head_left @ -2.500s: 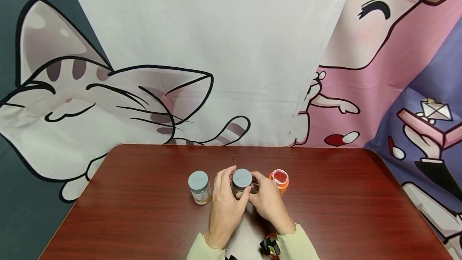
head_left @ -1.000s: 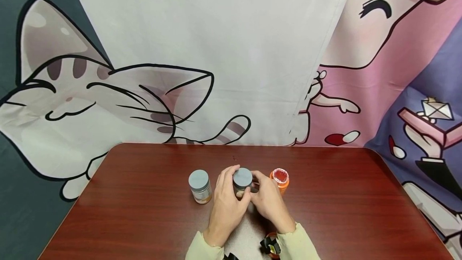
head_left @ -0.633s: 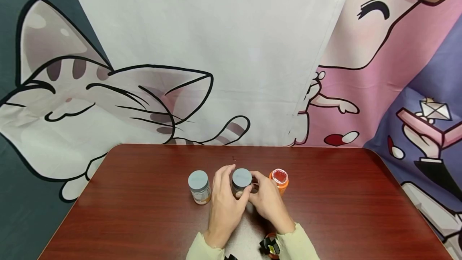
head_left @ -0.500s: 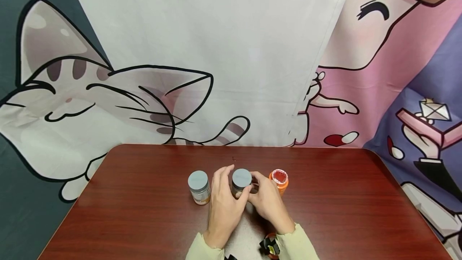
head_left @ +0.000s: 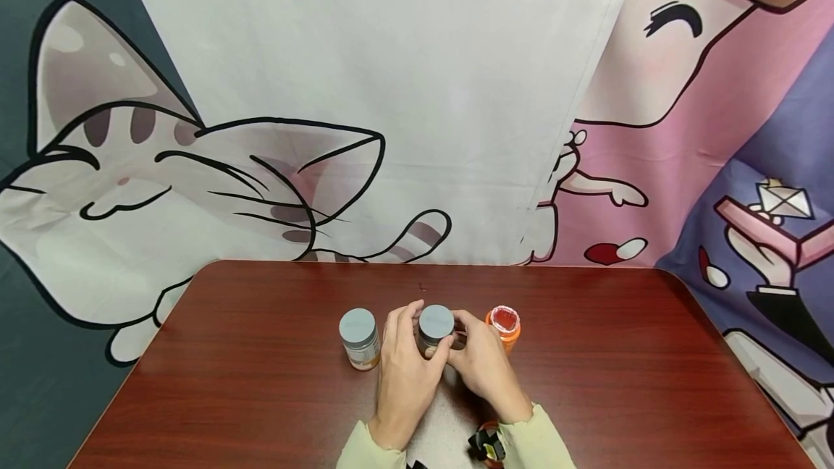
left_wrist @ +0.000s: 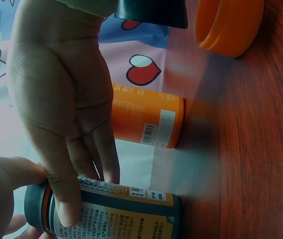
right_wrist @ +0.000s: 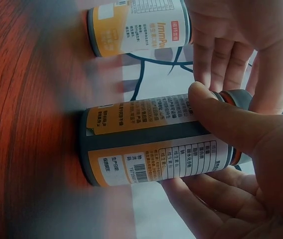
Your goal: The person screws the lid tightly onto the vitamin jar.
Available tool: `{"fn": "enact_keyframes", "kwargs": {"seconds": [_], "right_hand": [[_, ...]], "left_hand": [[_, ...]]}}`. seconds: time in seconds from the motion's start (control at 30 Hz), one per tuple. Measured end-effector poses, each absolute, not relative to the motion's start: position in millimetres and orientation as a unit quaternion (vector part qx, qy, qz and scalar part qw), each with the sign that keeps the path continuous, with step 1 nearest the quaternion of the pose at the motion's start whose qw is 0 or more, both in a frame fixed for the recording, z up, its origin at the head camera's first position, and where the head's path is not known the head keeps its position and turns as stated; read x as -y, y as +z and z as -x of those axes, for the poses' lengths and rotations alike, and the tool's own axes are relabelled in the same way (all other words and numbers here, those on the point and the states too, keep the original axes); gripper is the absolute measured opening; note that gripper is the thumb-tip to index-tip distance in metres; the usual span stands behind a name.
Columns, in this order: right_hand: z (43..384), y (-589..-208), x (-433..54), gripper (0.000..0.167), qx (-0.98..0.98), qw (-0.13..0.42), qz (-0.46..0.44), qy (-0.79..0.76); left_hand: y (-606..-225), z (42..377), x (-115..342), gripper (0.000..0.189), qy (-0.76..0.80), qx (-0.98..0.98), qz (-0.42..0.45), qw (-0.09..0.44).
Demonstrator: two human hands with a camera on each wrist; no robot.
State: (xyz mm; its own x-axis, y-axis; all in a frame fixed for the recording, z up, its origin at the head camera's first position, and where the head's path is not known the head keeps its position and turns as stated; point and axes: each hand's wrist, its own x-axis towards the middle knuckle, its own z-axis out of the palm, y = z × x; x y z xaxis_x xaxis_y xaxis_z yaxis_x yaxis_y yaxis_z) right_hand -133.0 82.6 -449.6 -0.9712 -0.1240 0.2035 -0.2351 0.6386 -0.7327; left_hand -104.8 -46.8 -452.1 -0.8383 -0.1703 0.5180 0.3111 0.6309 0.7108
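Observation:
A supplement bottle with a grey lid stands upright between both hands, its label yellow and white with a dark band in the right wrist view. My right hand grips its body, thumb across the label and fingers behind. My left hand is at the top, its thumb and fingers pinching the lid from either side. Under the lid shows a thin orange-brown ring. Where the left fingertips touch is partly hidden.
A similar grey-lidded bottle stands to the left. On the right is a lidless orange bottle, its mouth red with a ragged white rim. An orange lid lies under the right wrist. A cartoon cloth hangs behind the table.

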Motion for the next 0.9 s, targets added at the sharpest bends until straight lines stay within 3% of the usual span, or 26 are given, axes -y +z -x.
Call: {"fn": "enact_keyframes", "kwargs": {"seconds": [0.9], "right_hand": [[133.6,-448.6,-82.4,0.047,0.903,0.057,-0.094,0.415]], "left_hand": [[-448.5,106.1,51.9,0.066,-0.425,0.864,0.062,0.264]]}}
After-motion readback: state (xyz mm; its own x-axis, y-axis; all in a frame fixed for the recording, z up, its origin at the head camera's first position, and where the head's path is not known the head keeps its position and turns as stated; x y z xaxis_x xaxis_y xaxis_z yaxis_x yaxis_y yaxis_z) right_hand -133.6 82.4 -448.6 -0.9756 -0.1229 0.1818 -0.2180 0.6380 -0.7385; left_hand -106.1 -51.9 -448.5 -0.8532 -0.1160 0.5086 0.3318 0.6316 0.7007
